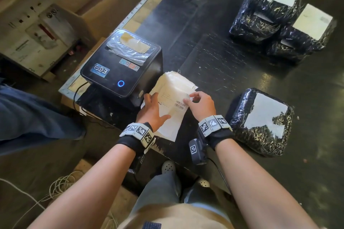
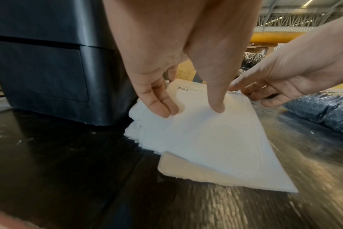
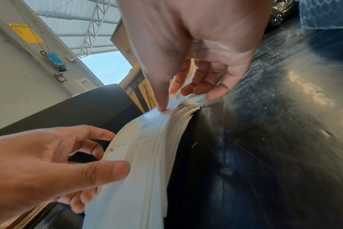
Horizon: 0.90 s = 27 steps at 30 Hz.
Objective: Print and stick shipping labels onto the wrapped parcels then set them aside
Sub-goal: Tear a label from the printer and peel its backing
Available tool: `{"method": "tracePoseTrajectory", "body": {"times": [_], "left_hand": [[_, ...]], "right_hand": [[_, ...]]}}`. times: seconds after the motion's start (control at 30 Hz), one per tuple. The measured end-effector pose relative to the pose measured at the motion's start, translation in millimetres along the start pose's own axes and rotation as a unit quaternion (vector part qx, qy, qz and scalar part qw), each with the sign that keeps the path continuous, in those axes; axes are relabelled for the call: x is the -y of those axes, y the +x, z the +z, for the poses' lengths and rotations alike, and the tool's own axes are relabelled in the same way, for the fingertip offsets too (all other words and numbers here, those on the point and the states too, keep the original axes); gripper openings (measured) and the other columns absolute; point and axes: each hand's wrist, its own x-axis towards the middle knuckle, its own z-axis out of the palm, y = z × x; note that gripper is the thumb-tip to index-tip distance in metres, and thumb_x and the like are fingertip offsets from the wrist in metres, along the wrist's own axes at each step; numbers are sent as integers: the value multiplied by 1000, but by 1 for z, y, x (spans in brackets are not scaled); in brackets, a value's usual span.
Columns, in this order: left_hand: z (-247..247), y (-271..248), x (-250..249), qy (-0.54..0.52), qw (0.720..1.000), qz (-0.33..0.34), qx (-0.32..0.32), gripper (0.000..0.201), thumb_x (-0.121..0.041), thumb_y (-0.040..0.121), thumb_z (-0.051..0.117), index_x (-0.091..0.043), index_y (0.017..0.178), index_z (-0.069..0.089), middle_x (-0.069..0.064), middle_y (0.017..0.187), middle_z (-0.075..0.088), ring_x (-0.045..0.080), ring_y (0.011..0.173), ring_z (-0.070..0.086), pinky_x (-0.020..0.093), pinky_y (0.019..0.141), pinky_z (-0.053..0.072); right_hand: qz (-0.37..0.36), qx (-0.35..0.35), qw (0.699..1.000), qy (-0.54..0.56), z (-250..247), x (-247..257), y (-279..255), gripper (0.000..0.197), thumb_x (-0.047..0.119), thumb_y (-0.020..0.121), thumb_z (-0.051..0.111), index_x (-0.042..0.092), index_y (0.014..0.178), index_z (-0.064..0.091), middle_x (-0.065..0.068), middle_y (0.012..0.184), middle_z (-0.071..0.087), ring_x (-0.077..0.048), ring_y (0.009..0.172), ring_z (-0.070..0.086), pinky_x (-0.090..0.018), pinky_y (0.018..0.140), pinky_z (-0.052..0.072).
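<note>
A stack of white label sheets (image 1: 173, 98) (image 2: 215, 139) (image 3: 143, 155) lies on the dark table (image 1: 214, 57), right against the black label printer (image 1: 121, 65) (image 2: 49, 62). My left hand (image 1: 154, 109) (image 2: 192, 108) (image 3: 112, 151) holds the stack's left edge, thumb on top and fingers curled round the side. My right hand (image 1: 189, 98) (image 3: 167, 100) pinches the far right corner of the top label between thumb and forefinger and lifts it slightly. A black wrapped parcel (image 1: 260, 122) bearing a white label lies to the right of my right hand.
Several black parcels with labels (image 1: 283, 16) are piled at the table's far right. Cardboard boxes (image 1: 37, 29) stand left of the table. Another person's leg (image 1: 28, 113) is at the left. White cable (image 1: 61, 184) is coiled on the floor.
</note>
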Motion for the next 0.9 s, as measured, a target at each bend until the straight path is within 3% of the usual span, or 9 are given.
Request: {"method": "tracePoseTrajectory", "body": {"times": [0.13, 0.33, 0.5, 0.67, 0.77, 0.9], "left_hand": [[-1, 1, 0, 1, 1000, -4, 0, 81, -32, 83, 71, -22, 140, 16, 6, 139, 18, 28, 123, 45, 41, 88, 52], [0, 1, -1, -8, 1000, -1, -5, 81, -29, 83, 72, -21, 140, 16, 7, 138, 19, 28, 123, 45, 41, 87, 51], [0, 2, -1, -4, 1000, -1, -4, 81, -30, 82, 73, -22, 140, 15, 7, 138, 19, 28, 123, 45, 41, 87, 52], [0, 3, 1, -3, 1000, 0, 0, 82, -32, 82, 72, -23, 139, 14, 6, 138, 18, 27, 122, 44, 41, 87, 52], [-3, 3, 2, -7, 1000, 0, 7, 83, -34, 81, 72, -24, 139, 12, 6, 138, 18, 28, 123, 44, 42, 88, 51], [-11, -4, 1, -22, 999, 35, -8, 74, -35, 85, 68, -23, 138, 19, 4, 137, 23, 27, 124, 45, 42, 92, 50]], "right_hand": [[-12, 9, 1000, -16, -1, 2, 6, 9, 36, 89, 65, 27, 86, 63, 3, 104, 61, -15, 92, 57, -30, 75, 44], [-22, -3, 999, -47, -3, 2, 7, 27, 36, 89, 65, 22, 113, 64, 3, 105, 61, -13, 90, 55, -28, 76, 43], [-19, -8, 999, -44, -3, 4, 5, 12, 33, 91, 63, 22, 96, 68, 4, 104, 65, -12, 89, 58, -27, 73, 42], [-38, -21, 998, -41, -6, 9, 0, 12, 35, 93, 59, 25, 89, 64, 8, 93, 62, -9, 80, 56, -27, 67, 41], [-60, -11, 998, 11, -8, 14, -4, 10, 32, 94, 59, 25, 88, 61, 9, 90, 61, -5, 79, 55, -21, 67, 41], [-89, 20, 992, 89, -16, 21, -10, 9, 25, 95, 59, 17, 93, 63, 6, 86, 66, -5, 73, 64, -12, 63, 44]]}}
